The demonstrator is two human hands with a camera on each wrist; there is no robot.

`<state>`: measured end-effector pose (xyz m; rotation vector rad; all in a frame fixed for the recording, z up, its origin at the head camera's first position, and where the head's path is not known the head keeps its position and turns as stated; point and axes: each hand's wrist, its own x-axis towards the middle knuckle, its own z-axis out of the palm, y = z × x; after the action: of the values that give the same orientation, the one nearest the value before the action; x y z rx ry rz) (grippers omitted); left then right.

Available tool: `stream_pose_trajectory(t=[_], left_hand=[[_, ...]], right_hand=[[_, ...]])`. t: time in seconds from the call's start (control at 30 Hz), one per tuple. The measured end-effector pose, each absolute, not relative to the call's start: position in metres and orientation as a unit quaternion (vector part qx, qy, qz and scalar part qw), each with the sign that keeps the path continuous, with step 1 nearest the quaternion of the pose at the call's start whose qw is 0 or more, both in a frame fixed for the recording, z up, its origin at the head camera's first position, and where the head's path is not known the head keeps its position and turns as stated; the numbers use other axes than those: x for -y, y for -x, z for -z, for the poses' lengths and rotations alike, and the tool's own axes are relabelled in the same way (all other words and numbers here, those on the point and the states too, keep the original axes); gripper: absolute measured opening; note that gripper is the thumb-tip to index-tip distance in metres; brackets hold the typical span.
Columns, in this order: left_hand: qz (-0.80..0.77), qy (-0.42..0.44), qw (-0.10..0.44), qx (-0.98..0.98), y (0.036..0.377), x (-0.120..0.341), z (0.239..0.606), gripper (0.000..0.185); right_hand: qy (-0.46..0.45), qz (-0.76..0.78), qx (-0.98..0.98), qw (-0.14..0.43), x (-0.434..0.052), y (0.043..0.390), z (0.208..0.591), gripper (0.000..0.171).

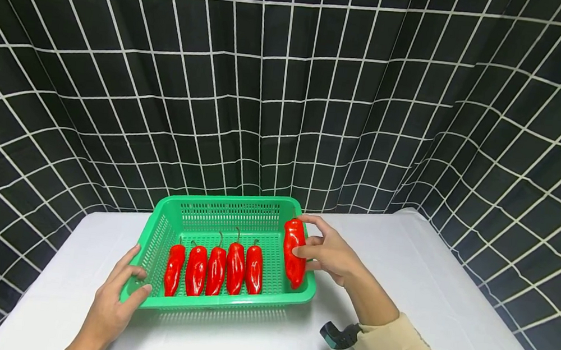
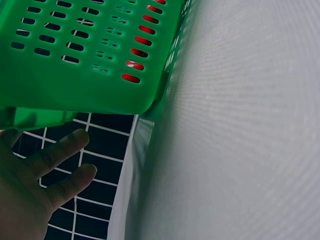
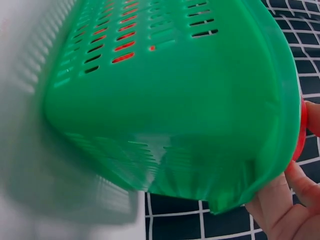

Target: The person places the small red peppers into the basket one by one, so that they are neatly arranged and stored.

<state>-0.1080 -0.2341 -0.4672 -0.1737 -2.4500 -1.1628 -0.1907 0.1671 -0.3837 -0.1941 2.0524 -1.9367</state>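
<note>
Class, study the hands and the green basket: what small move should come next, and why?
Probably the right hand should lower its red pepper into the gap right of the five peppers lying in a row. The pepper sits over the basket rim at that side, while the left hand steadies the front left corner.

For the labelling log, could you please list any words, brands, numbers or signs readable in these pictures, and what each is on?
None: no readable text in any view.
The green basket, the red peppers, the pepper held by the right hand, the white table and the grid curtain carry no print.
</note>
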Motion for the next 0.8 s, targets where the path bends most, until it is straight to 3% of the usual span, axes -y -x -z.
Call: stream_pose_trajectory(t=[0.8], left_hand=[[0.423, 0.057, 0.205, 0.881, 0.1085, 0.2353, 0.4695, 0.012]], right_hand=[[0.074, 0.647, -0.746, 0.143, -0.1593, 0.1907, 0.3865, 0.065]])
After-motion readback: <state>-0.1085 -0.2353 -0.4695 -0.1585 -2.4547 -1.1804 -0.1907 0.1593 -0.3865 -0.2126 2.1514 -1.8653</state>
